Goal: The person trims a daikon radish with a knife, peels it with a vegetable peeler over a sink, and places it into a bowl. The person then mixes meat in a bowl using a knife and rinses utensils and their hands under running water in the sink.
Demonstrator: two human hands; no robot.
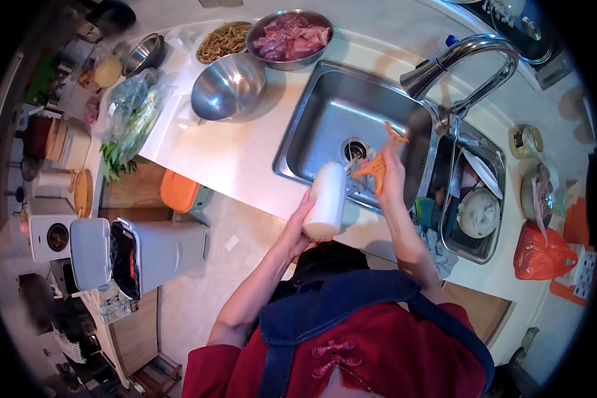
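My left hand (300,224) is wrapped round the lower part of a thick, pale white radish (328,192), held over the front edge of the counter with its upper end by the sink. In my right hand (393,178) is an orange peeler (376,170); its wide head faces the radish, and its other end sticks out above my fingers. A small gap shows between peeler and radish. Thin whitish peel strips (355,164) lie near the drain of the steel sink (331,106), partly hidden behind the radish and peeler.
A chrome faucet (467,50) arches beside the sink. The smaller basin (474,249) holds dishes. Along the counter are a steel bowl (227,89), a bowl of raw meat (292,40), a brown heap in a dish (224,41) and bagged greens (136,116). A lidded bin (169,249) stands left.
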